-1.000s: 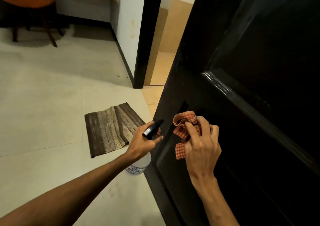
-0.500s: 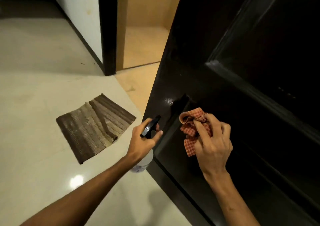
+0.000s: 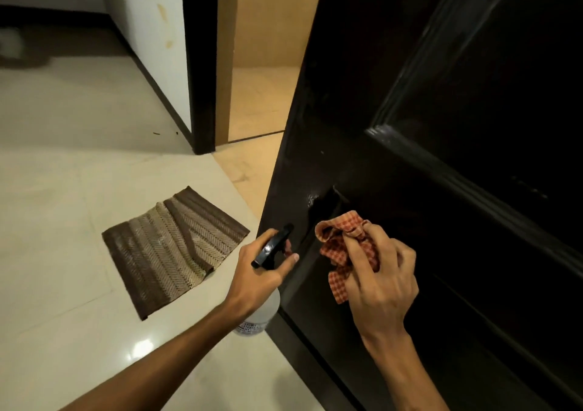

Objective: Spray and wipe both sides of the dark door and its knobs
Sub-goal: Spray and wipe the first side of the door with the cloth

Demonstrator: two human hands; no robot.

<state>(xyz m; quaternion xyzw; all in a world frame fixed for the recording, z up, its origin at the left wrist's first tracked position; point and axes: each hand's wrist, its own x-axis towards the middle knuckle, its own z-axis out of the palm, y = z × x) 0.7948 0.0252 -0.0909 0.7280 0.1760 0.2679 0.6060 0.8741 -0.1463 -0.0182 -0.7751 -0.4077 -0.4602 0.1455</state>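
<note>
The dark glossy door (image 3: 441,126) stands ajar and fills the right side of the view, its free edge toward me. My right hand (image 3: 381,281) grips a bunched red-and-white checked cloth (image 3: 344,246) and presses it against the lower panel of the door. My left hand (image 3: 262,271) holds a spray bottle (image 3: 262,312) with a black trigger head and a clear body, its nozzle pointing at the door just left of the cloth. A small wet glint (image 3: 312,199) shows on the door above the cloth. No knob is in view.
A brown and beige striped mat (image 3: 173,246) lies on the pale tiled floor (image 3: 63,189) to the left. The dark door frame (image 3: 198,63) and a white wall stand behind it. Beyond the opening is a tan floor (image 3: 262,101).
The view has swung slightly; the mat and doorway have shifted in frame. My hands keep their hold, the cloth staying on the lower door panel and the bottle beside it.
</note>
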